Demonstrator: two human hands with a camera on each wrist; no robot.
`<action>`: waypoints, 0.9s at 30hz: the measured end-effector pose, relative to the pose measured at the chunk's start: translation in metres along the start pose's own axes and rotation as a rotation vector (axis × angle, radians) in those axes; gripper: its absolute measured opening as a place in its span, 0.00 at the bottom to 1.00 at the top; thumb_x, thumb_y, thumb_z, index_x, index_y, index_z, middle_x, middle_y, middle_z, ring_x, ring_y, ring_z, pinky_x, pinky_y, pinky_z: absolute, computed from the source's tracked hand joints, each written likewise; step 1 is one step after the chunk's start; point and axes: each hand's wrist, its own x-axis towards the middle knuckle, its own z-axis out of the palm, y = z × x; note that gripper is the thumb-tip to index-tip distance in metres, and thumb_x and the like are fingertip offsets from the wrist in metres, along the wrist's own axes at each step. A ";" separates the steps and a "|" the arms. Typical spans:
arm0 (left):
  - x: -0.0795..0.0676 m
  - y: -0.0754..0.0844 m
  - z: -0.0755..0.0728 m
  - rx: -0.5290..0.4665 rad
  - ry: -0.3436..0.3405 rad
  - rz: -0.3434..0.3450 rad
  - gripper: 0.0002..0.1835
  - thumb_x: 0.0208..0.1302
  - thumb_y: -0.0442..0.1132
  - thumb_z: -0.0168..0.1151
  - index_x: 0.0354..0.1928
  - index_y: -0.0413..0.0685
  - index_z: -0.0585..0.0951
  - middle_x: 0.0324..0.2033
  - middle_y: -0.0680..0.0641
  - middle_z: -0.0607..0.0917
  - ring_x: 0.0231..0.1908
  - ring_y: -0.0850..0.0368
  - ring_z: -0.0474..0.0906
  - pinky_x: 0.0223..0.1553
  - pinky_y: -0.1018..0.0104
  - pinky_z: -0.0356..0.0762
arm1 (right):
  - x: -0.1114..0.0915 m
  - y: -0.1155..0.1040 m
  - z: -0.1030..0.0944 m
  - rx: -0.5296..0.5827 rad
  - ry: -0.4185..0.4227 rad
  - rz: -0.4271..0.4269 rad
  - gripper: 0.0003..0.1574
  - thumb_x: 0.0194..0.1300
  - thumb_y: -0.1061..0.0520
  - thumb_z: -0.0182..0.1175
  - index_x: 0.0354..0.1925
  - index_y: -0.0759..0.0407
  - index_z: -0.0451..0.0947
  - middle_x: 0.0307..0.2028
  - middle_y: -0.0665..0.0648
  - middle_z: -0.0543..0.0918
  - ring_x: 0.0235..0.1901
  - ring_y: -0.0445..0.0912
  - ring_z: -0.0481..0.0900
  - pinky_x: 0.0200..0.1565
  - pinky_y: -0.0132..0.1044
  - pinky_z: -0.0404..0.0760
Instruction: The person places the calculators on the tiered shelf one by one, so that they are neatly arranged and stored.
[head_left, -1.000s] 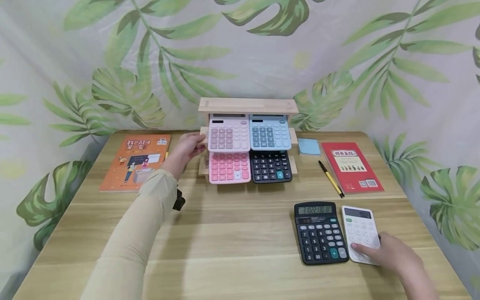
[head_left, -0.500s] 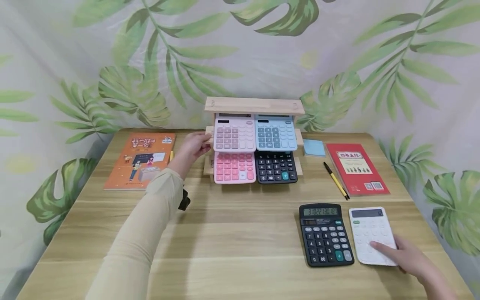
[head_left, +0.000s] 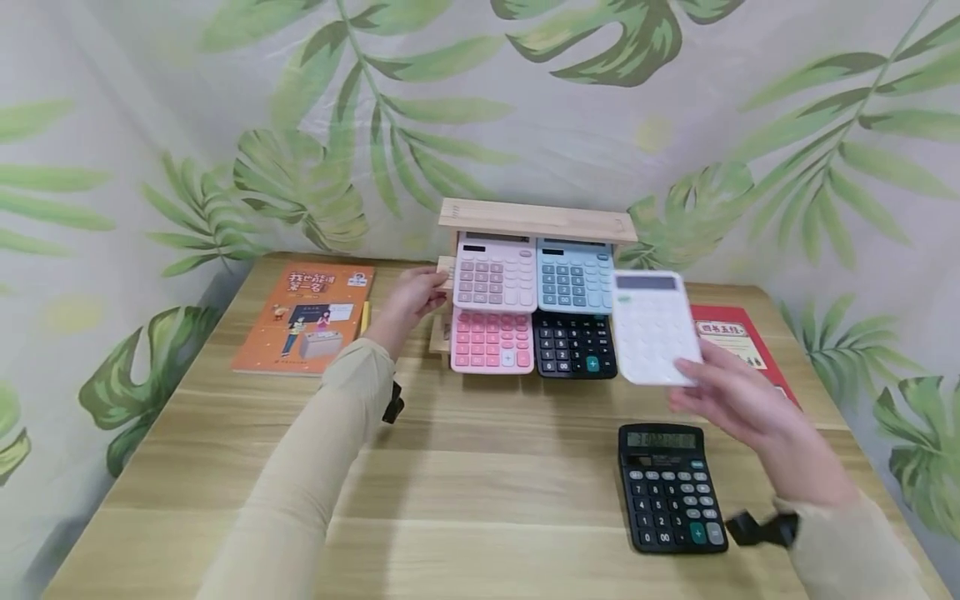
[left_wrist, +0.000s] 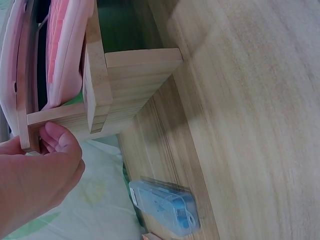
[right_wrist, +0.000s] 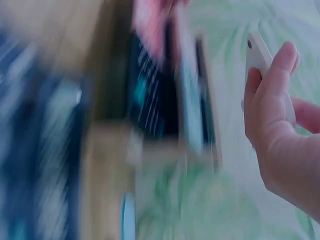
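Observation:
A white calculator [head_left: 654, 329] is off the table, pinched by its lower right side in my right hand [head_left: 738, 396], in front of the rack's right end. My left hand [head_left: 411, 302] grips the left side of a small wooden rack [head_left: 536, 218]; the left wrist view shows the fingers [left_wrist: 57, 135] curled at a board's end. On the rack's upper level sit a pale pink calculator [head_left: 495, 275] and a blue calculator [head_left: 573, 275]. Below them lie a pink calculator [head_left: 491, 343] and a black calculator [head_left: 576, 346]. Another black calculator [head_left: 670, 492] lies on the table.
An orange book [head_left: 307, 321] lies at the table's left, with a yellow item partly hidden beside it. The red book [head_left: 731, 333] at right is partly covered by my right hand. In the left wrist view, a clear blue case [left_wrist: 165, 206] rests behind the rack.
My right hand has lifted the white calculator off the table and carried it up and left toward the rack. The left hand stays on the rack. The head view has shifted slightly.

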 end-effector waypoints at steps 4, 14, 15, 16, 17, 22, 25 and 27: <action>0.002 0.002 0.005 0.001 0.004 -0.004 0.26 0.68 0.37 0.51 0.66 0.41 0.61 0.32 0.53 0.75 0.27 0.65 0.74 0.52 0.68 0.77 | 0.065 -0.021 0.036 0.087 0.055 0.079 0.31 0.69 0.69 0.43 0.68 0.60 0.50 0.48 0.57 0.79 0.43 0.47 0.81 0.51 0.35 0.81; 0.002 0.001 0.009 0.005 -0.014 0.006 0.26 0.68 0.37 0.50 0.66 0.39 0.62 0.32 0.52 0.76 0.28 0.63 0.75 0.53 0.66 0.76 | 0.196 -0.034 0.079 0.335 0.349 0.119 0.12 0.65 0.64 0.53 0.47 0.63 0.72 0.34 0.62 0.85 0.40 0.48 0.84 0.48 0.33 0.82; 0.001 0.000 0.009 0.003 -0.013 0.007 0.25 0.68 0.37 0.50 0.65 0.39 0.62 0.31 0.52 0.76 0.28 0.64 0.75 0.52 0.67 0.77 | 0.203 -0.032 0.080 0.338 0.362 0.118 0.12 0.65 0.63 0.54 0.47 0.62 0.73 0.33 0.62 0.85 0.40 0.48 0.84 0.48 0.33 0.82; 0.001 0.000 0.008 -0.001 -0.010 0.009 0.25 0.68 0.37 0.50 0.65 0.39 0.63 0.31 0.52 0.76 0.27 0.64 0.75 0.51 0.68 0.77 | 0.209 -0.031 0.081 0.340 0.377 0.117 0.13 0.65 0.62 0.54 0.48 0.61 0.73 0.32 0.61 0.85 0.40 0.48 0.84 0.47 0.33 0.82; 0.001 0.000 0.007 -0.001 -0.009 0.012 0.24 0.68 0.37 0.50 0.64 0.39 0.64 0.30 0.52 0.77 0.27 0.64 0.75 0.48 0.69 0.78 | 0.214 -0.030 0.082 0.336 0.392 0.114 0.14 0.65 0.62 0.55 0.49 0.61 0.73 0.32 0.61 0.86 0.41 0.48 0.84 0.47 0.32 0.82; 0.000 0.000 0.003 -0.007 0.003 0.010 0.24 0.67 0.37 0.52 0.64 0.40 0.66 0.31 0.52 0.77 0.27 0.64 0.75 0.40 0.73 0.79 | 0.228 -0.024 0.081 0.296 0.460 0.131 0.17 0.64 0.60 0.56 0.52 0.60 0.73 0.29 0.58 0.86 0.40 0.47 0.84 0.45 0.32 0.83; 0.000 -0.001 0.000 -0.012 0.001 -0.003 0.26 0.67 0.38 0.52 0.65 0.41 0.63 0.34 0.51 0.76 0.29 0.63 0.74 0.45 0.72 0.79 | 0.230 -0.023 0.080 0.292 0.475 0.153 0.18 0.63 0.59 0.57 0.52 0.59 0.74 0.28 0.58 0.86 0.42 0.47 0.84 0.46 0.32 0.83; -0.001 -0.001 -0.003 -0.018 0.000 -0.005 0.27 0.67 0.38 0.52 0.66 0.41 0.61 0.35 0.51 0.75 0.30 0.62 0.74 0.48 0.70 0.78 | 0.229 -0.022 0.080 0.280 0.459 0.155 0.20 0.62 0.58 0.59 0.53 0.59 0.73 0.31 0.58 0.86 0.44 0.48 0.83 0.47 0.32 0.83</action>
